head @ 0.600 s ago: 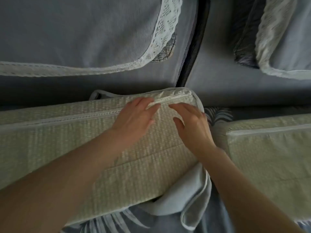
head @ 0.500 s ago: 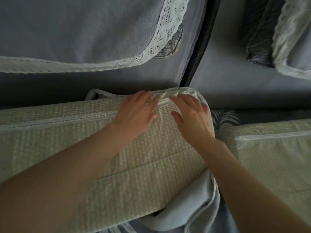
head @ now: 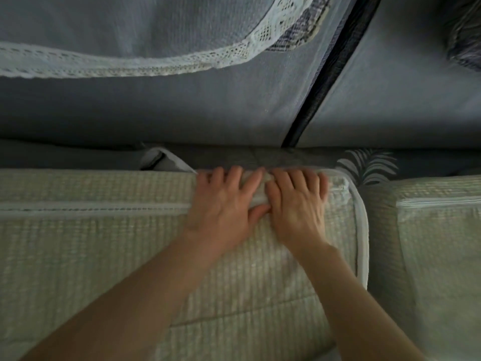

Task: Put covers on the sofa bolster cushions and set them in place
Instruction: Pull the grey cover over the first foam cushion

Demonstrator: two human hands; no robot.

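A long bolster cushion in a pale green woven cover [head: 104,243] lies across the sofa seat, a zip seam running along its top. My left hand [head: 223,204] and my right hand [head: 299,204] lie side by side on its far right end, fingers spread flat over the seam and pressing on the cover. The thumbs nearly meet. A light piped edge [head: 363,230] rounds the cushion's right end. A second green covered cushion [head: 437,243] sits just to the right.
Grey sofa back cushions [head: 182,113] rise behind, split by a dark gap [head: 325,74]. A lace-trimmed cloth [head: 156,61] drapes over the left back cushion. A leaf-print fabric [head: 369,165] shows between the two bolsters. A dark pillow [head: 463,35] sits top right.
Both hands have slid to the cushion's far top edge and now lie flat, close together. The cushion has settled flatter against the sofa back; the loose grey cloth under it is out of sight.
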